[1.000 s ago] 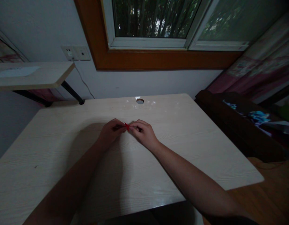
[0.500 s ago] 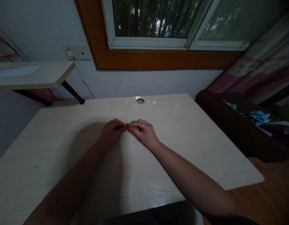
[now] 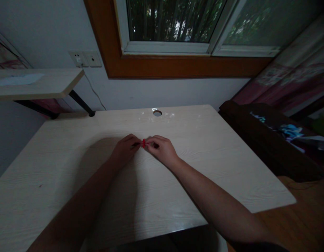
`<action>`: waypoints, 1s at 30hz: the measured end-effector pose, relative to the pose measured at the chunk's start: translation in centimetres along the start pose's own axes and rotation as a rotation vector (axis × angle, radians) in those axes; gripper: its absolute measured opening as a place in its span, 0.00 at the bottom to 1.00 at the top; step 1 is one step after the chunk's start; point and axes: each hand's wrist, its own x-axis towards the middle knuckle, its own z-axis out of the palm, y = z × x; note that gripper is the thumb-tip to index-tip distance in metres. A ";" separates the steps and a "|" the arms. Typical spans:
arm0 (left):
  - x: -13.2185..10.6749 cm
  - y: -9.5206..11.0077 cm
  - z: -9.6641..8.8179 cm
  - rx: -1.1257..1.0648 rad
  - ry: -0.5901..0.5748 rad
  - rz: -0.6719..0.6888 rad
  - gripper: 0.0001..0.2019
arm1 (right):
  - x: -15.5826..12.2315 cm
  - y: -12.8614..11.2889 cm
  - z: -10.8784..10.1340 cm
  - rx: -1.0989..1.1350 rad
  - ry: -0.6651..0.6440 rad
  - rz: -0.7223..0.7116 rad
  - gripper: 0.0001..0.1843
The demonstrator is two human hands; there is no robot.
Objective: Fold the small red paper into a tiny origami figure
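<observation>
A small red folded piece (image 3: 143,143), perhaps paper or ribbon, sits between my two hands just above the pale wood-grain desk (image 3: 204,168). My left hand (image 3: 126,147) pinches its left side between thumb and fingertips. On the opposite side, my right hand (image 3: 162,147) pinches the other end the same way. Only the middle of the red piece shows between the fingertips; its ends are hidden in the fingers. Both forearms come in from the near edge of the desk.
A raised shelf (image 3: 70,82) on black legs stands at the back left, with a pale sheet (image 3: 17,79) on it. The desk has a round cable hole (image 3: 157,113) near its back edge. To the right is a dark brown piece of furniture (image 3: 246,133) holding blue items (image 3: 290,130).
The red piece has turned slightly and shows a wider middle between my fingertips. My left fingers have shifted a little; both hands keep their pinch.
</observation>
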 end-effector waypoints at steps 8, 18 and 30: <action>0.1 0.3 -0.3 0.100 0.005 0.042 0.06 | 0.1 0.2 -0.1 0.035 0.065 -0.008 0.03; -0.2 -0.3 0.0 0.161 -0.012 0.083 0.04 | 0.0 0.1 -0.1 -0.037 0.016 -0.046 0.04; -0.1 -0.1 -0.1 0.274 -0.071 0.203 0.03 | -0.2 0.2 -0.4 -0.274 -0.091 -0.103 0.04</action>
